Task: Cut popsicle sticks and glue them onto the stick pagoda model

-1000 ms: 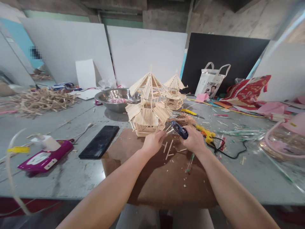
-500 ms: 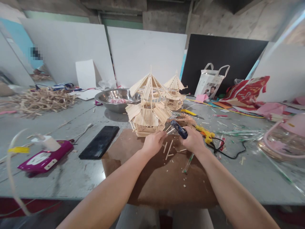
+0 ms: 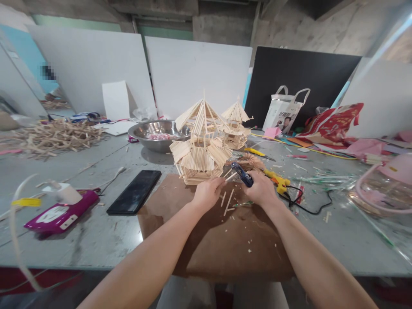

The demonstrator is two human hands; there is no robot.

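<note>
My left hand (image 3: 207, 195) is closed, its fingertips pinching a thin wooden stick (image 3: 230, 176). My right hand (image 3: 261, 189) is wrapped round dark blue pliers (image 3: 243, 175); their metal head is at the stick's far end. Whether the jaws touch the stick, I cannot make out. Just beyond my left hand stands a tiered pavilion model (image 3: 201, 156) built of wooden sticks, with a pointed open-ribbed roof. Short cut stick pieces (image 3: 228, 201) lie between my hands on the brown board (image 3: 225, 249). A clear and green strip (image 3: 243, 204) lies by my right hand.
A second stick pavilion (image 3: 236, 124) stands behind, beside a steel basin (image 3: 148, 135). To the left are a phone (image 3: 134, 192), a purple power strip (image 3: 62, 210) and a stick pile (image 3: 62, 136). A yellow glue gun (image 3: 280, 182) and its black cord lie right.
The clear and green strip has shifted up and left, from below my right hand to beside it. Both hands, the stick and the pliers stay nearly in place.
</note>
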